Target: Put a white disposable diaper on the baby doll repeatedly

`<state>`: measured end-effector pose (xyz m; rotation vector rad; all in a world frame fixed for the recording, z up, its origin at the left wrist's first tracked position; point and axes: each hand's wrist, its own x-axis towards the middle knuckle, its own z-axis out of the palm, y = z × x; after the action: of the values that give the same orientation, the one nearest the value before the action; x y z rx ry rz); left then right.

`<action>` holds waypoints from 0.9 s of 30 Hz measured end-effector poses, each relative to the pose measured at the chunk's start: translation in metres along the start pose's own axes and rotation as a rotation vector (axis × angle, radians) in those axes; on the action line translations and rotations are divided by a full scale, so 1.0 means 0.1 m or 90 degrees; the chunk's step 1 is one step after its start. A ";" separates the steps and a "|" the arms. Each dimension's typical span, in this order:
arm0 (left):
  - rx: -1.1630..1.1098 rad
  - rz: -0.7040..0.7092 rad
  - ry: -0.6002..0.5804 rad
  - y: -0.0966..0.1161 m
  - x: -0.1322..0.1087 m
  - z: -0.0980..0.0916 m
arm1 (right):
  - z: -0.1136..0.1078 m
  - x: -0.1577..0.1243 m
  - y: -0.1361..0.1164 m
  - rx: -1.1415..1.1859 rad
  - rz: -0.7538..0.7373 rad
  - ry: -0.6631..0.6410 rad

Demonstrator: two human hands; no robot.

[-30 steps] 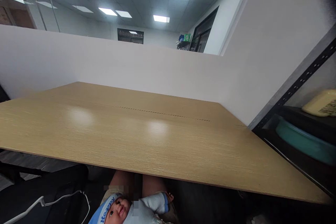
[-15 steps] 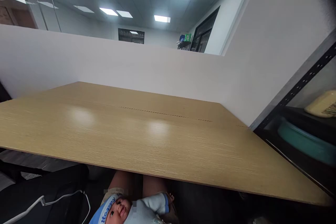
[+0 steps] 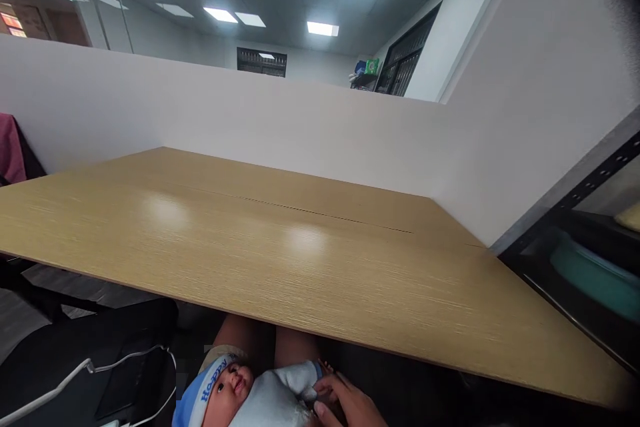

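Note:
A baby doll (image 3: 275,395) lies across my lap at the bottom of the view, its head to the left. It wears a blue and white cap (image 3: 207,390) with "Happy" on it and a pale blue top. My right hand (image 3: 350,403) is at the doll's sleeve and small hand, fingers stretched out and thumb apart from them. Whether it presses on the sleeve is hard to tell. The doll's lower body is cut off by the frame edge. My left hand is out of view.
A wooden table (image 3: 300,267) spans the view above my lap, with a white partition (image 3: 280,120) behind it. At right stands a black shelf holding a teal container (image 3: 595,277). A black chair seat (image 3: 135,347) with a white cable (image 3: 55,392) is at left.
My right hand has come into view at the doll's sleeve. The camera view has shifted, so the scene sits farther right, and a dark pink cloth shows at the left edge.

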<state>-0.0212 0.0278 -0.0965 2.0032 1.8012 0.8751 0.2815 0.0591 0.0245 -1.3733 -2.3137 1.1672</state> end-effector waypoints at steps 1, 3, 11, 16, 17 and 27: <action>-0.009 -0.015 -0.017 0.07 0.04 -0.04 | 0.03 -0.01 0.11 0.024 0.023 0.003; -0.032 -0.007 -0.071 0.20 0.08 -0.06 | 0.12 -0.02 0.23 0.069 0.038 -0.020; -0.150 0.171 -0.255 0.65 -0.25 0.09 | 0.33 0.11 0.28 0.064 0.083 0.013; -0.192 0.157 -0.318 0.92 -0.13 0.03 | 0.36 0.11 0.35 0.028 0.086 0.039; -0.210 0.142 -0.323 0.98 -0.09 -0.01 | 0.37 0.13 0.37 0.028 0.081 0.052; -0.319 0.166 -0.309 1.30 -0.15 -0.57 | 0.16 0.16 0.03 0.023 0.015 0.122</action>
<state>0.0451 -0.0173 0.0212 1.9144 0.9638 0.7309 0.2664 0.0645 0.0085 -1.4352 -2.1400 1.0302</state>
